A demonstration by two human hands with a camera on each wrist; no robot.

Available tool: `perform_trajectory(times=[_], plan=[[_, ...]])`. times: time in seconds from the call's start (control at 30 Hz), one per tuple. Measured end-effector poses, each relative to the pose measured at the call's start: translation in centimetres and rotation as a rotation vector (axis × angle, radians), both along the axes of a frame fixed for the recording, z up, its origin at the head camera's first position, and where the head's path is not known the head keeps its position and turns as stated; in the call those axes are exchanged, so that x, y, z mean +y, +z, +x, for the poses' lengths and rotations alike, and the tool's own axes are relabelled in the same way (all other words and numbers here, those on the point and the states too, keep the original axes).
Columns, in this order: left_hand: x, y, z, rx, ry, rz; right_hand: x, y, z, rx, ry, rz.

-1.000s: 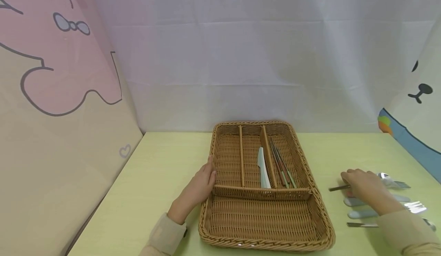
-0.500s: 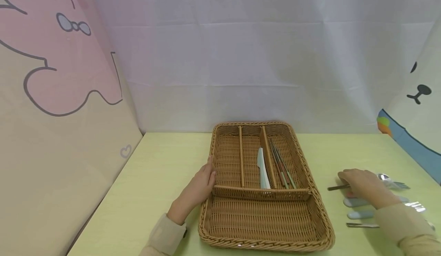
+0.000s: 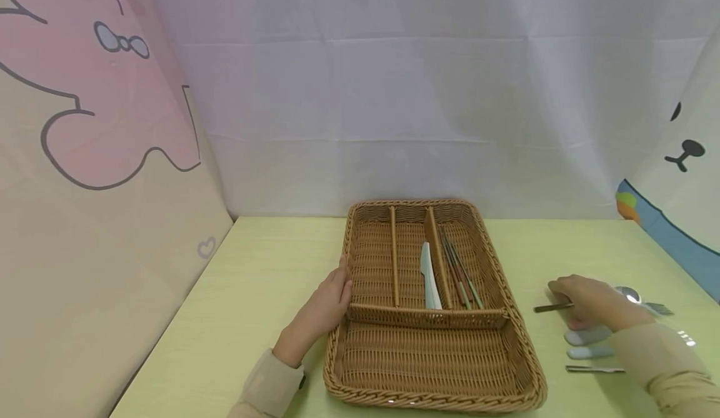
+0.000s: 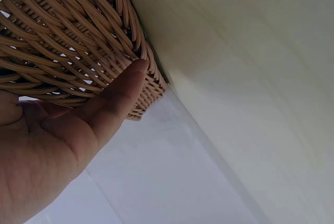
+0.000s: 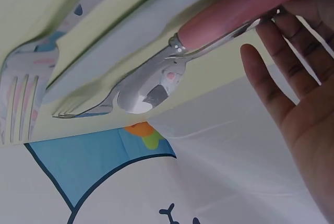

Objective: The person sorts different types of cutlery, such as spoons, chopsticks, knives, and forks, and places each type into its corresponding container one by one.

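The pink-handled spoon (image 5: 245,4) lies on the bench (image 3: 270,280) to the right of the wicker cutlery tray (image 3: 523,368), its steel bowl (image 3: 630,294) showing just beyond the right hand (image 3: 590,302). That hand rests over the handle; in the right wrist view its fingers (image 5: 266,78) are straight and slightly spread, their tips at the pink handle, and whether they actually press on it cannot be told. A dark slim handle (image 3: 551,307) pokes out from under the hand toward the tray. A fork (image 3: 658,309) lies just beside the spoon's bowl, on the side away from the tray. Nearer the person, also right of the tray, lie two pale blue handles (image 3: 587,337) and a thin steel handle (image 3: 593,368).

The left hand (image 3: 320,312) rests against the tray's left outer wall, fingers straight and together, the thumb (image 4: 117,96) flat on the weave.

In the tray, a pale knife (image 3: 430,277) lies in the middle long compartment and several chopsticks (image 3: 461,274) in the right one
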State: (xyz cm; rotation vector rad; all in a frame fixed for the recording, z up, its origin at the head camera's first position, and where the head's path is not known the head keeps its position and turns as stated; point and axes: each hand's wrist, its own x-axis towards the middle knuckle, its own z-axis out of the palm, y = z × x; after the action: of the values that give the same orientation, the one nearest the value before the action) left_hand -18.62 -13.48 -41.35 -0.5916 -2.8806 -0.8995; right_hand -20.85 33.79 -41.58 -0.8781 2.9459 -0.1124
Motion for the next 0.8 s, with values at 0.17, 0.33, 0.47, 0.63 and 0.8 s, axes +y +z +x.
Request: perform_trajectory(times=[0.17,0.33,0.47,0.63,0.8], plan=[[0.01,0.06,0.02,-0.008,0.003,0.004,0.07,-0.09,-0.03,-0.021,-0.001,0.016],[0.03,0.07,-0.01,-0.012,0.004,0.001,-0.02,-0.01,0.06,-0.02,-0.01,0.019],[0.04,0.05,-0.03,-0.014,0.005,0.0,-0.05,0.0,0.11,0.006,-0.007,0.012],[0.04,-0.01,-0.06,-0.012,0.007,-0.002,-0.07,-0.11,-0.02,0.076,0.041,-0.006],[0.04,-0.02,-0.05,-0.015,0.012,-0.006,-0.37,-0.1,-0.12,0.186,0.057,-0.007]])
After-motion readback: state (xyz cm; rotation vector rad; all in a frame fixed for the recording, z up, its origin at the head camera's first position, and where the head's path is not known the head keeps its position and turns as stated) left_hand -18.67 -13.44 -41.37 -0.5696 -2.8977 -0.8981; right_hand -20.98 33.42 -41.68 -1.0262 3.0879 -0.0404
